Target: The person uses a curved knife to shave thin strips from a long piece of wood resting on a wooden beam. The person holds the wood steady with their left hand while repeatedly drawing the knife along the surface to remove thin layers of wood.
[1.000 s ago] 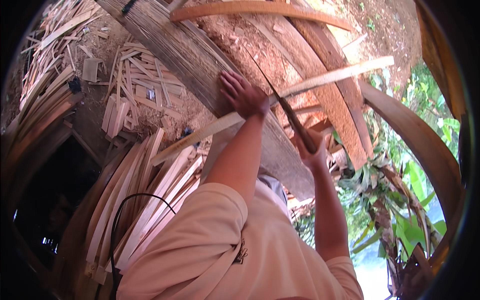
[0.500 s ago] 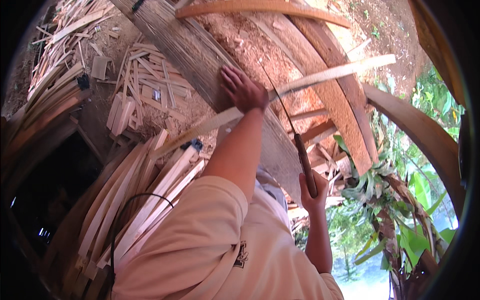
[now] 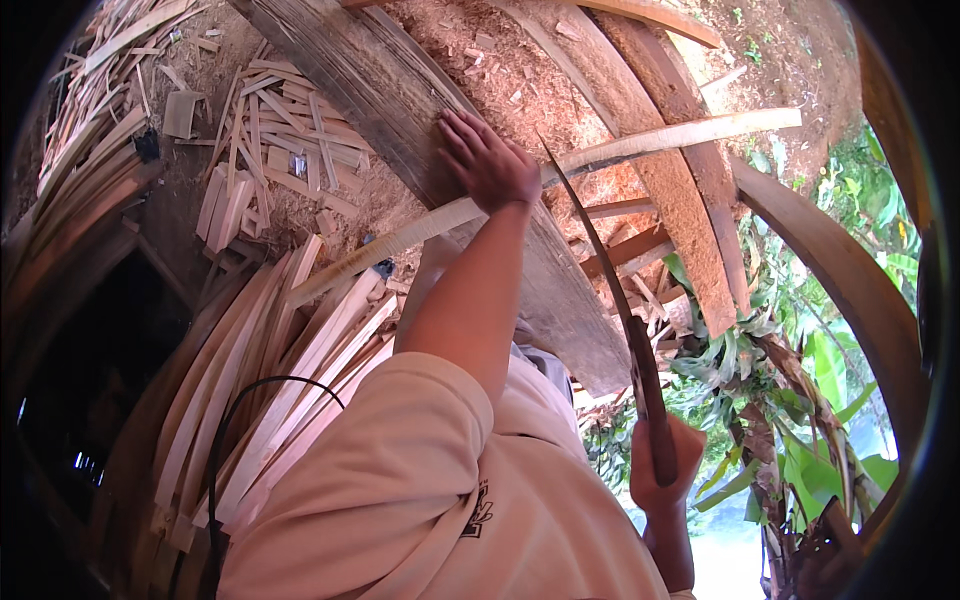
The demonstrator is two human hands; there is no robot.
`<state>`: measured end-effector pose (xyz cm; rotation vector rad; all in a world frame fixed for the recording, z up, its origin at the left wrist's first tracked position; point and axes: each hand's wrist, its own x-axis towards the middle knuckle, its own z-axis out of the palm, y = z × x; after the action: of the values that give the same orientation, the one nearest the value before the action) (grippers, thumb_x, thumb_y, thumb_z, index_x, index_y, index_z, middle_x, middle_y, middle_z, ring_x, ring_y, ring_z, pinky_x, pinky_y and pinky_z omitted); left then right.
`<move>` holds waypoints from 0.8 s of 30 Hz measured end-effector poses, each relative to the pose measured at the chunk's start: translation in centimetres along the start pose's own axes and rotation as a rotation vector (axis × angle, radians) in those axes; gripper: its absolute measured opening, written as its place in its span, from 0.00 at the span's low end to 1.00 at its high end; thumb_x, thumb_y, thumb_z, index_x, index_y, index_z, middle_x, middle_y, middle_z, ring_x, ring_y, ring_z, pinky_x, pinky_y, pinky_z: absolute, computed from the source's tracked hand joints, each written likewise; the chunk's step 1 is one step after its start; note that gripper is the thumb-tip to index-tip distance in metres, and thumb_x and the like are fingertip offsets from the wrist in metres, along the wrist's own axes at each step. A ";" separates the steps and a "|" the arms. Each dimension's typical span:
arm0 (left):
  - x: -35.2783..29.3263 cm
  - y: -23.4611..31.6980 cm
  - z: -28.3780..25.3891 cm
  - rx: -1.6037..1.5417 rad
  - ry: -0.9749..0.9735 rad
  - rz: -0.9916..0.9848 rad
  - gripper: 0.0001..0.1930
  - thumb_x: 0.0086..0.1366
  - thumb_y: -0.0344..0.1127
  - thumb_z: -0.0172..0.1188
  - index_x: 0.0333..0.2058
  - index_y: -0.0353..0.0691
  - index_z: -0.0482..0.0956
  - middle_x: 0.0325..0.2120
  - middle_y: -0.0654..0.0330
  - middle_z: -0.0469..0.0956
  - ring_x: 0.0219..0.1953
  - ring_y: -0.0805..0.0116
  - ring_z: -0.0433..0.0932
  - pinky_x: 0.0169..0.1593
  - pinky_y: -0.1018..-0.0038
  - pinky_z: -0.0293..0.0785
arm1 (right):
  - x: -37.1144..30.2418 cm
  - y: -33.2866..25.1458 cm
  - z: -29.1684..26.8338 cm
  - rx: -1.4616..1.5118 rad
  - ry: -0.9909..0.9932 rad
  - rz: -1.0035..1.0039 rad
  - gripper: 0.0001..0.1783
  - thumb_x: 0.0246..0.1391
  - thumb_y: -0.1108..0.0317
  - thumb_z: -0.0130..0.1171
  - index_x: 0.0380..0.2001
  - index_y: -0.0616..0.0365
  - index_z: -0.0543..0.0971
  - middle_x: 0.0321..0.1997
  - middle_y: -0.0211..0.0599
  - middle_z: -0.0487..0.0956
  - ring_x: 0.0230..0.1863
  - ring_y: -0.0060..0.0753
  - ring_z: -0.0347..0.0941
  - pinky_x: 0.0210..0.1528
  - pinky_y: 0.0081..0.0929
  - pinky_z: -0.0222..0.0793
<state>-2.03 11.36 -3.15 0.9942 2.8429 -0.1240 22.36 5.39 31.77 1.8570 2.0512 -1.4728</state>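
Our right grip is wrapped round the dark handle of one long-bladed tool, whose narrow blade slants up and away to the strip. We cannot tell whether its edge is toothed. Our left grip is open and unclenched, its fingers laid on the counter, one broad weathered plank, with its heel over one pale, slightly curved wooden strip. That strip lies across the counter and overhangs it at both sides; the blade's tip reaches just past its far edge, right beside our left wrist. Past the counter we count two long curved boards side by side, one powdered with sawdust; the strip's right end passes above them, touching or not we cannot say. At our lower left we see one stack of strips, too overlapped to count, with one black cable looping over it. Beyond lies one heap of offcuts, also uncountable.
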 end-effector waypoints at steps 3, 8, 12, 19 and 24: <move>-0.3 -0.4 0.5 0.005 -0.007 -0.018 0.43 0.72 0.48 0.44 0.77 0.25 0.47 0.81 0.37 0.41 0.83 0.44 0.41 0.83 0.48 0.37 | 6.8 1.4 4.0 0.022 -0.010 0.007 0.14 0.60 0.73 0.63 0.21 0.62 0.72 0.13 0.38 0.67 0.14 0.32 0.65 0.20 0.35 0.57; 2.0 1.1 0.3 -0.110 0.040 -0.022 0.42 0.72 0.47 0.45 0.77 0.25 0.49 0.81 0.38 0.43 0.83 0.44 0.42 0.82 0.47 0.40 | 16.3 7.6 10.9 0.190 0.105 -0.247 0.15 0.61 0.73 0.61 0.21 0.62 0.72 0.15 0.42 0.68 0.15 0.39 0.66 0.21 0.37 0.58; -1.1 -0.4 0.5 -0.105 0.060 -0.016 0.42 0.70 0.46 0.47 0.76 0.26 0.52 0.80 0.38 0.45 0.83 0.43 0.43 0.82 0.45 0.41 | 14.4 11.0 11.3 0.239 0.058 -0.266 0.15 0.63 0.73 0.62 0.22 0.61 0.71 0.17 0.40 0.68 0.17 0.32 0.62 0.23 0.36 0.58; 0.1 0.1 0.7 -0.153 0.072 -0.029 0.43 0.68 0.44 0.48 0.77 0.26 0.51 0.81 0.40 0.46 0.83 0.46 0.43 0.82 0.46 0.41 | 12.1 13.9 13.8 0.275 0.084 -0.145 0.12 0.65 0.71 0.64 0.28 0.63 0.74 0.19 0.37 0.66 0.21 0.28 0.61 0.27 0.35 0.58; 0.7 -0.1 1.1 -0.123 0.126 0.000 0.43 0.69 0.45 0.49 0.76 0.24 0.51 0.80 0.37 0.46 0.83 0.44 0.44 0.82 0.48 0.40 | 4.1 16.0 9.5 0.128 0.073 -0.100 0.10 0.62 0.72 0.66 0.28 0.63 0.76 0.19 0.44 0.72 0.21 0.42 0.72 0.27 0.37 0.64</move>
<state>-2.50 11.55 -4.33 1.0107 2.9207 0.1170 28.38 0.34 14.39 1.9054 2.1603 -1.6194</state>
